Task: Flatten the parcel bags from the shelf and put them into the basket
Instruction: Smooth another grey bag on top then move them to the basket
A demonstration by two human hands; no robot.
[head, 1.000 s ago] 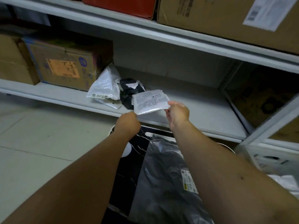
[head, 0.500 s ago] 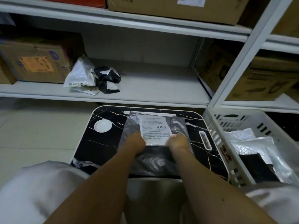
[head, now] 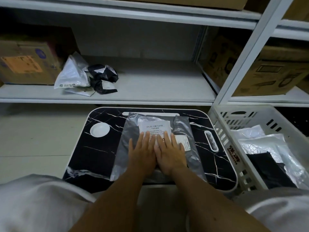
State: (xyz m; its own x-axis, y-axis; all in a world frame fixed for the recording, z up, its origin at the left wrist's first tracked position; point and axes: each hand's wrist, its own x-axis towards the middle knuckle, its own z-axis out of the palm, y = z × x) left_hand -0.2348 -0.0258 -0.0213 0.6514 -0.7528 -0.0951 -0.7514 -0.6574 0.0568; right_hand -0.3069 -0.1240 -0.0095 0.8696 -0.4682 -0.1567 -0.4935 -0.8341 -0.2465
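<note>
Pressing the small white parcel bag (head: pixel 154 127) flat on the lap table (head: pixel 93 158)

Both the left hand (head: pixel 142 154) and right hand (head: pixel 169 154) lie palm-down, fingers straight and close together, on the bag, which sits atop a grey bag (head: pixel 127 144). I'd sweep outward from the middle to push air out, then lift it into the basket (head: pixel 222 131) on the right
</note>
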